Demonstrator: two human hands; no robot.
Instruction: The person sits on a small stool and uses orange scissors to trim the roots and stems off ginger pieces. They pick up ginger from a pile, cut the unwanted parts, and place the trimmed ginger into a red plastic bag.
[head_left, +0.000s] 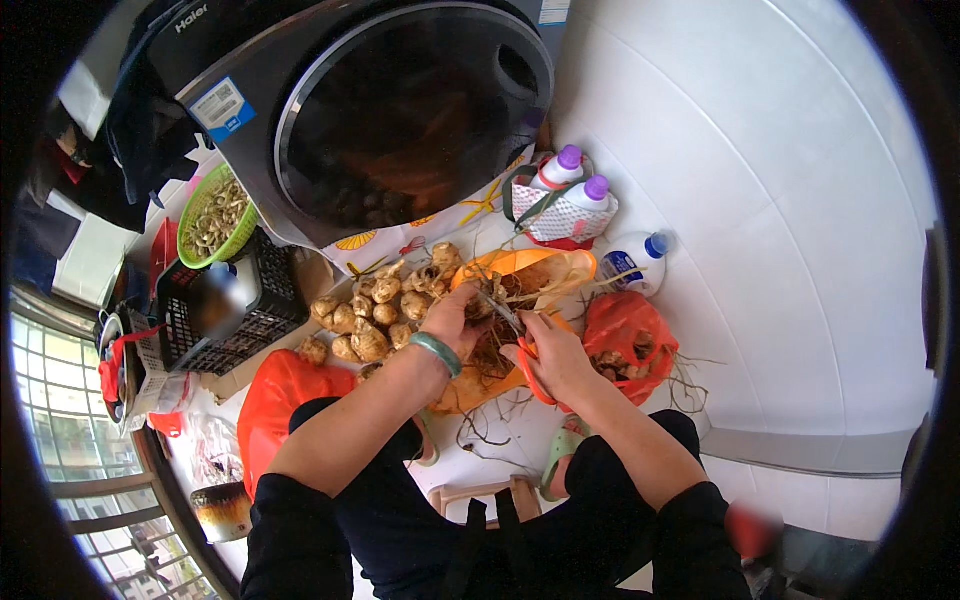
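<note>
My left hand (454, 322), with a green bangle at the wrist, holds a knobbly tuber (491, 289) trailing stringy roots; my fingers partly hide it. In my right hand (559, 356) are scissors (534, 381) with orange handles, their blades pointing at the tuber and touching or nearly touching it. Below both hands lies an orange bag (517, 261) with loose brown roots (491, 358) on it. Several pale brown tubers (370, 340) are heaped on the floor left of my left hand. A red plastic bag (626, 322) beside my right hand contains brown pieces.
A Haier front-loading machine (405, 120) stands ahead. White bottles (637, 262) line the wall at right. Leftward are a black plastic crate (281, 300), a green basket (247, 236) and a red bag (289, 394). A small stool (487, 495) is between my legs.
</note>
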